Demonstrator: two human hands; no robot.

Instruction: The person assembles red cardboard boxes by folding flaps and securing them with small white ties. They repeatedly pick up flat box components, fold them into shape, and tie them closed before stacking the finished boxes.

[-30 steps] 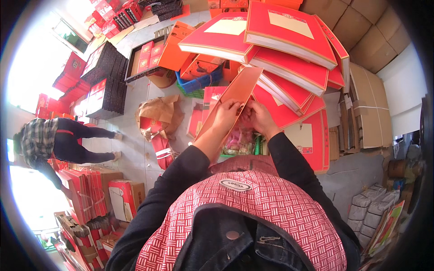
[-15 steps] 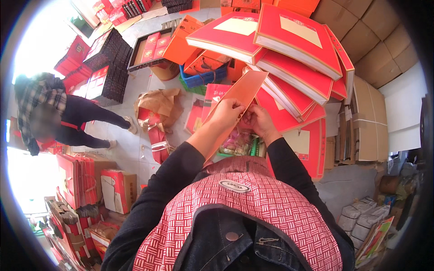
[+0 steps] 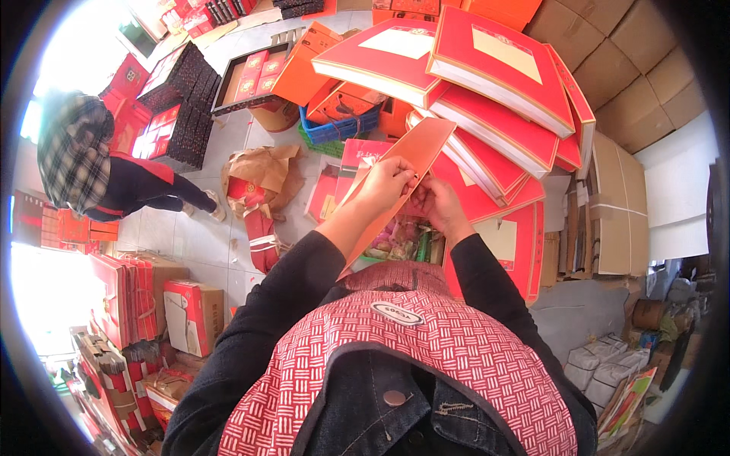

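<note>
Near the red boxes (image 3: 487,114), the left hand (image 3: 389,184) pinches a long, flat, slanting orange panel (image 3: 427,144); whether the right hand's (image 3: 442,207) grip holds anything is unclear.

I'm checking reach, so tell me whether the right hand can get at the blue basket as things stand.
Probably not directly: the right hand is at the orange panel, which, with the left hand, lies between it and the blue basket.
</note>
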